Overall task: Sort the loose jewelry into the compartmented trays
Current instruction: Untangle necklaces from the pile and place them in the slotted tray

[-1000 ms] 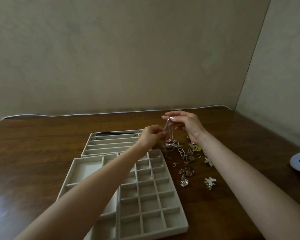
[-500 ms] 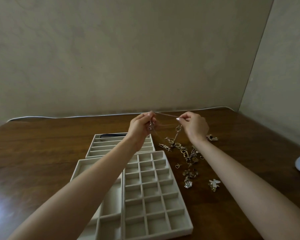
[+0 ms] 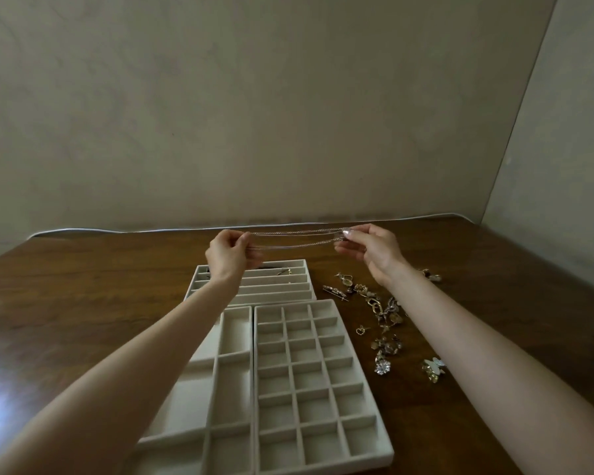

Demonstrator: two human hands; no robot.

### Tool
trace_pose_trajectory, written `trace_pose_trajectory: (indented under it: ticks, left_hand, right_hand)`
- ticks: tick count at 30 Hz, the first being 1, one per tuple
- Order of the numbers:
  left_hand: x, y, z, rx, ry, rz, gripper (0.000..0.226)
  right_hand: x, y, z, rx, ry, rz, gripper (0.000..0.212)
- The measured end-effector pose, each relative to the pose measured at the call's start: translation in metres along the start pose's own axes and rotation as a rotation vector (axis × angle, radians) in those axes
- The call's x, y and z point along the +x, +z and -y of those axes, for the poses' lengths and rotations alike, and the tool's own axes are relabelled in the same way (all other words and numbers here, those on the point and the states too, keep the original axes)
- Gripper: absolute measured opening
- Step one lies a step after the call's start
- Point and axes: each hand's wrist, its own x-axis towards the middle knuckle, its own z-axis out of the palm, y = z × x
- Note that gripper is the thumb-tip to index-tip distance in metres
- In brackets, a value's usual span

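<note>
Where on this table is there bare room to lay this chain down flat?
Bare table for the chain lies left of the wide-compartment tray and along the far edge behind the long-slot tray. Crowded: the strip right of the grid tray, where loose jewelry lies scattered.

Left hand [image 3: 228, 257], right hand [image 3: 371, 250] (both pinched)

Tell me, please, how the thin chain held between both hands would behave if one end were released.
Probably floppy: the chain runs straight only because the left hand and right hand pinch its ends and pull it taut. It looks very thin, so likely light and apt to tangle with the loose jewelry nearby.
</note>
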Motion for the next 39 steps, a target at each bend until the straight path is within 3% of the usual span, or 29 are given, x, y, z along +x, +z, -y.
trace_pose_trajectory:
  ticks: [4, 8, 16, 19, 33, 39]
  left_hand:
    - [0.017, -0.032, 0.008, -0.065, -0.092, 0.059, 0.011]
    - [0.021, -0.055, 0.01, -0.115, -0.113, 0.116, 0.013]
    - [0.022, -0.085, 0.014, 0.173, -0.05, 0.26, 0.012]
    - [0.023, -0.094, 0.015, 0.331, -0.024, 0.265, 0.009]
    - [0.017, -0.099, 0.009, 0.657, 0.204, 0.246, 0.018]
    - [0.018, -0.095, 0.007, 0.503, 0.177, 0.276, 0.016]
  right_hand:
    - [0.001, 0.012, -0.005, 0.095, 0.121, 0.106, 0.013]
    - [0.001, 0.023, -0.012, 0.02, 0.165, 0.105, 0.015]
    - [-0.002, 0.03, -0.029, -0.711, -0.106, 0.146, 0.011]
    - [-0.004, 0.034, -0.034, -0.819, -0.176, 0.158, 0.012]
    - [-0.002, 0.04, -0.035, -0.714, -0.195, 0.164, 0.015]
    - [-0.005, 0.039, -0.033, -0.614, -0.141, 0.204, 0.013]
